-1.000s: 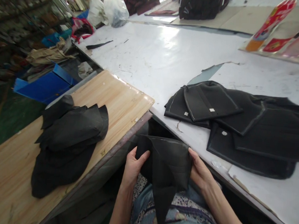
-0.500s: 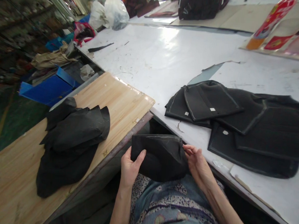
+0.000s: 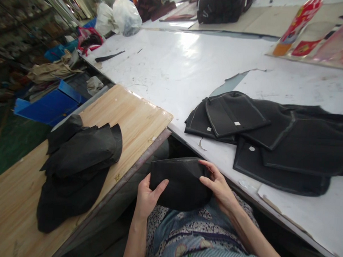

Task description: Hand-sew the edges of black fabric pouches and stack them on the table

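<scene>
A black fabric piece [image 3: 181, 184] with a straight top edge and a rounded bottom is held over my lap. My left hand [image 3: 149, 195] grips its left side, thumb on the front face and fingers behind. At the upper right corner my right hand [image 3: 218, 186] pinches it, thumb in front. To the right, on the white table, lie several black sewn pieces [image 3: 237, 113] with pale edge lines and small white stickers. On the wooden board at left rests a loose pile of black fabric pieces [image 3: 80, 165].
The wooden board [image 3: 140, 110] meets the white-covered table [image 3: 163, 73] near my lap, with a dark gap below. Farther back are a blue box [image 3: 48, 102], white plastic bags [image 3: 126, 15], a black bag [image 3: 221, 8] and a red tube-shaped package [image 3: 299, 26].
My right hand has moved inward and now holds the fabric's upper right corner with thumb on the front. The fabric lies flatter. The whole view has shifted slightly.
</scene>
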{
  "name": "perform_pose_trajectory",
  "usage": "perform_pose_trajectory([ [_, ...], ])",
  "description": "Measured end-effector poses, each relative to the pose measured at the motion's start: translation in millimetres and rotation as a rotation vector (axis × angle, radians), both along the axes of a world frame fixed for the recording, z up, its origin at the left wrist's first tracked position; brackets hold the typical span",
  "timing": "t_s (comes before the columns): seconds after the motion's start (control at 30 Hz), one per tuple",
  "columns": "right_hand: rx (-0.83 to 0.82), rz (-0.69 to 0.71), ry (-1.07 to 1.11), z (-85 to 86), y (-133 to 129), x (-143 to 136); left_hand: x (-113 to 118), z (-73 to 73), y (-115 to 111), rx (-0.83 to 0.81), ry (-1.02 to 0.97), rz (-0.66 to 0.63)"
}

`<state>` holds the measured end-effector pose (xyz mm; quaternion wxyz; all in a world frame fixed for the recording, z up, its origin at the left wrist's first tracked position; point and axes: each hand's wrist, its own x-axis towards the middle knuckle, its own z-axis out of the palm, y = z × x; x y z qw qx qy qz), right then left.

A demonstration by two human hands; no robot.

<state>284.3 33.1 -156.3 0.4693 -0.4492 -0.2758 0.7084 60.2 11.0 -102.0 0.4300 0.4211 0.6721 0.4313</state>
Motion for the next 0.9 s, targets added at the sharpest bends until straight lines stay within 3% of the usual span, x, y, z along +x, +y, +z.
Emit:
perform_pose_trajectory([
  [0.23,-0.080,0.023,0.109,-5.1,4,8,-3,4.6,0,0.012,0.030,-0.042],
  [0.5,-0.073,-0.088,0.038,-3.6,2,5,-16,-12.4,0,0.022,0.009,-0.122],
  [0.7,-0.018,-0.134,-0.009,5.1,-2,-1,-15,-24.7,1,0.128,0.071,-0.038],
  [0.9,0.054,-0.214,-0.113,0.5,-3,-3,-9,-30.9,2,0.105,-0.080,0.065],
])
